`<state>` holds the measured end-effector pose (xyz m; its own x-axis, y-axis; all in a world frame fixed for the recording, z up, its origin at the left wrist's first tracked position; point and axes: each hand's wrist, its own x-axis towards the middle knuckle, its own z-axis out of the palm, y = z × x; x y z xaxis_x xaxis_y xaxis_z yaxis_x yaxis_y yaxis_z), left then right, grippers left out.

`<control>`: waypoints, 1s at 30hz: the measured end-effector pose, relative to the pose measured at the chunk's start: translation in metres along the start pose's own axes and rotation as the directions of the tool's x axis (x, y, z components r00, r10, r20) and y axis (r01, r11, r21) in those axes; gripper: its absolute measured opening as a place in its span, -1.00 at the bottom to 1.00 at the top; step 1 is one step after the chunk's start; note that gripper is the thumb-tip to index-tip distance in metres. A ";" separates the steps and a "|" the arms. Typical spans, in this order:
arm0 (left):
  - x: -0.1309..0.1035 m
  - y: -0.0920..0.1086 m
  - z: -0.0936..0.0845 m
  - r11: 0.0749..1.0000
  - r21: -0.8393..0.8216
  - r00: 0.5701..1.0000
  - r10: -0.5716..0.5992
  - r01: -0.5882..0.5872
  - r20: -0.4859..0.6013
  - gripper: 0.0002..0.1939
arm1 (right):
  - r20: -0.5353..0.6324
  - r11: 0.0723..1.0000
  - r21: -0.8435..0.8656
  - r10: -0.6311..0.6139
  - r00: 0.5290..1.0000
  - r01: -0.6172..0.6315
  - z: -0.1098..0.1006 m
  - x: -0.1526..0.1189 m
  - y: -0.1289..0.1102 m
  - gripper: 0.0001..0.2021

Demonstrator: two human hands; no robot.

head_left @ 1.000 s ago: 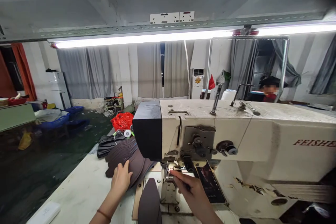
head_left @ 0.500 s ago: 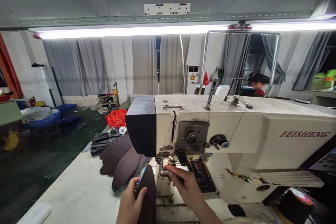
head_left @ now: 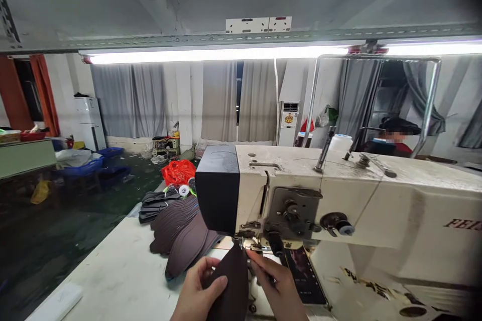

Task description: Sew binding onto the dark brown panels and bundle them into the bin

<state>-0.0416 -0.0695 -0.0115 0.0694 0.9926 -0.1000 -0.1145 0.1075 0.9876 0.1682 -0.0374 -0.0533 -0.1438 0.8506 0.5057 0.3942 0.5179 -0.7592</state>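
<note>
Under the head of the sewing machine, up comes the dark brown curved piece: half a second ago it stood off to the left, now its pointed tip is right at the machine's working end. The left hand has it pinched, thumb on the near face, fingers behind. The right hand, fingers drawn together, has stayed close, fingertips just beside that tip; whether they grip anything, I can't tell. So piece and machine look brought together, while the fanned stack lies on the white table.
</note>
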 end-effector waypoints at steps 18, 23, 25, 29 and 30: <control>-0.015 -0.006 0.000 0.966 -0.198 0.981 -0.140 0.166 0.138 -0.27 | 0.014 0.988 -0.126 -0.083 0.996 0.084 -0.003 0.001 0.001 -0.70; -0.016 -0.005 -0.001 0.972 -0.162 0.981 -0.150 0.169 0.125 -0.26 | 0.007 0.990 -0.115 -0.079 0.997 0.079 -0.002 0.002 0.000 -0.71; -0.015 -0.010 -0.002 0.975 -0.148 0.982 -0.152 0.168 0.115 -0.24 | 0.010 0.989 -0.124 -0.085 0.996 0.086 -0.002 0.002 -0.001 -0.71; -0.007 -0.020 -0.002 0.975 -0.147 0.986 -0.168 0.166 0.002 -0.20 | 0.013 0.989 -0.123 -0.079 0.997 0.080 -0.004 0.001 -0.003 -0.68; -0.004 -0.021 0.000 0.975 -0.146 0.985 -0.172 0.166 -0.030 -0.19 | 0.011 0.990 -0.120 -0.079 0.997 0.080 -0.004 0.001 -0.004 -0.67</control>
<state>-0.0397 -0.0761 -0.0316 0.0588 0.9605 -0.2721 -0.2447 0.2781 0.9289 0.1705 -0.0388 -0.0480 -0.1846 0.8080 0.5596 0.4872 0.5697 -0.6619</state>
